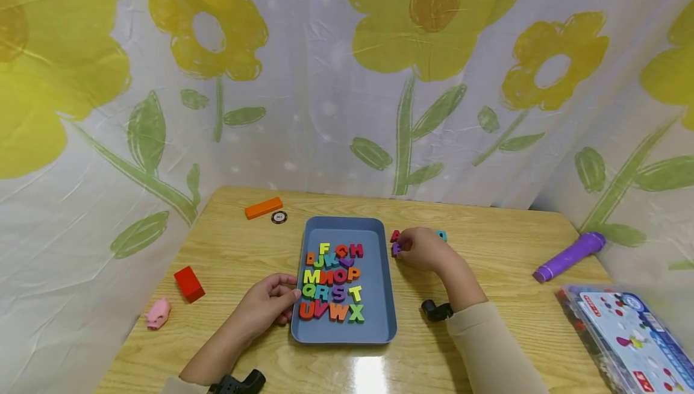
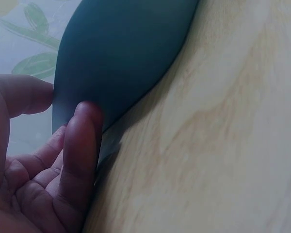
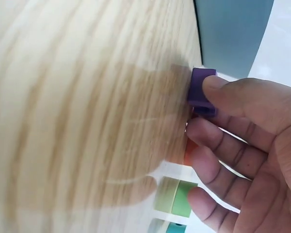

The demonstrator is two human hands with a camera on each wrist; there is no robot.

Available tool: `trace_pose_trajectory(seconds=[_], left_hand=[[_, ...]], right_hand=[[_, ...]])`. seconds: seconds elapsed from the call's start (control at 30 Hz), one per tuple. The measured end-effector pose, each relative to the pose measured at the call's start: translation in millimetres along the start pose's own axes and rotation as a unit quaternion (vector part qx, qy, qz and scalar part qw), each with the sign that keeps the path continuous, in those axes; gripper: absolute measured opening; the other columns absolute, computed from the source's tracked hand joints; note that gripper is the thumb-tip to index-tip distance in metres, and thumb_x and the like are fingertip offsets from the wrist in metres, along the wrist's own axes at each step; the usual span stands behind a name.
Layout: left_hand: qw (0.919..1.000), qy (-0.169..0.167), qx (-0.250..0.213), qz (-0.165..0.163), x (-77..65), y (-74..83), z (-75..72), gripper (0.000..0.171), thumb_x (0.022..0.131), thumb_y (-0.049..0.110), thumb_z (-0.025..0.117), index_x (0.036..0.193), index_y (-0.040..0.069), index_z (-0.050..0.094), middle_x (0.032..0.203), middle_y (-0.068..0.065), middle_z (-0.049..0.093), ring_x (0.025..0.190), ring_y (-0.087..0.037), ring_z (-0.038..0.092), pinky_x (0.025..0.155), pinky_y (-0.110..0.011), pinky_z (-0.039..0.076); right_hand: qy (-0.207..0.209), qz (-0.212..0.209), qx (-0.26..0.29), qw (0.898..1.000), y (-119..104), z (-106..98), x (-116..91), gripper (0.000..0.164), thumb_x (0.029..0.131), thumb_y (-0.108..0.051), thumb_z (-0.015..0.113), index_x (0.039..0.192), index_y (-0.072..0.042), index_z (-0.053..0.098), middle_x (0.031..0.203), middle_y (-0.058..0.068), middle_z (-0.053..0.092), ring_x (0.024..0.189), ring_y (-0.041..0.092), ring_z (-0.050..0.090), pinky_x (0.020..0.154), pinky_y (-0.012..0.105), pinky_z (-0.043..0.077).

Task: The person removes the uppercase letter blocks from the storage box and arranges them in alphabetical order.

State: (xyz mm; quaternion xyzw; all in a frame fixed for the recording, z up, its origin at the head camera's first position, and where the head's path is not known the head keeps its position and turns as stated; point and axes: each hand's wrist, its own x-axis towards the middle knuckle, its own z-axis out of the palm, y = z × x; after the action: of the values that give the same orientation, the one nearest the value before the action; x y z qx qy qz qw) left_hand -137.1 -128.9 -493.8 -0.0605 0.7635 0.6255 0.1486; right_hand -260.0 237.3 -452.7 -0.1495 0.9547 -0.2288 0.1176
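Observation:
A blue-grey tray point(image 1: 387, 297) lies on the table, holding several rows of colourful toy letters point(image 1: 332, 276). At its left side my left hand point(image 1: 269, 300) grips the rim, with the thumb at the top edge and a finger against the outer wall point(image 2: 121, 58). To the right of the tray, my right hand point(image 1: 425, 250) pinches a purple letter E point(image 3: 202, 90) between thumb and fingers, low over the table. Just behind it is a red letter A point(image 1: 395, 235). A blue letter point(image 1: 441, 235) and a green letter point(image 3: 183, 199) lie beyond the fingers, partly hidden in the head view.
On the left are a red block point(image 1: 189, 284) and a pink pig point(image 1: 158, 314). An orange bar point(image 1: 263, 208) and a round chip point(image 1: 279, 217) lie behind the tray. Far right, a purple microphone-shaped toy point(image 1: 569, 256) lies behind a clear box point(image 1: 629, 340). A flowered curtain point(image 1: 303, 129) borders the table.

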Motion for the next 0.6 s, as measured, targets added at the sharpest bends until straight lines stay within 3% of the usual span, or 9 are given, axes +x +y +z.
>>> trace_pose_trajectory(seconds=[0.37,0.6], left_hand=[[1.0000,0.002,0.002,0.001,0.9,-0.8,0.4,0.038,0.104,0.016,0.074,0.136,-0.001,0.064,0.092,-0.007,0.070,0.070,-0.019,0.062,0.059,-0.030,0.057],[1.0000,0.000,0.001,0.001,1.4,-1.7,0.3,0.037,0.104,0.016,0.074,0.135,0.000,0.064,0.092,-0.008,0.069,0.070,-0.020,0.062,0.059,-0.030,0.057]], right_hand=[[-0.009,0.003,0.007,1.000,-3.6,0.8,0.5,0.017,0.097,-0.011,0.075,0.113,-0.005,0.077,0.094,0.005,0.071,0.086,0.022,0.063,0.081,0.040,0.057],[0.002,0.001,0.016,1.000,-17.5,-15.2,-8.2,0.020,0.102,-0.013,0.071,0.120,-0.005,0.076,0.104,0.008,0.072,0.091,0.024,0.064,0.081,0.042,0.056]])
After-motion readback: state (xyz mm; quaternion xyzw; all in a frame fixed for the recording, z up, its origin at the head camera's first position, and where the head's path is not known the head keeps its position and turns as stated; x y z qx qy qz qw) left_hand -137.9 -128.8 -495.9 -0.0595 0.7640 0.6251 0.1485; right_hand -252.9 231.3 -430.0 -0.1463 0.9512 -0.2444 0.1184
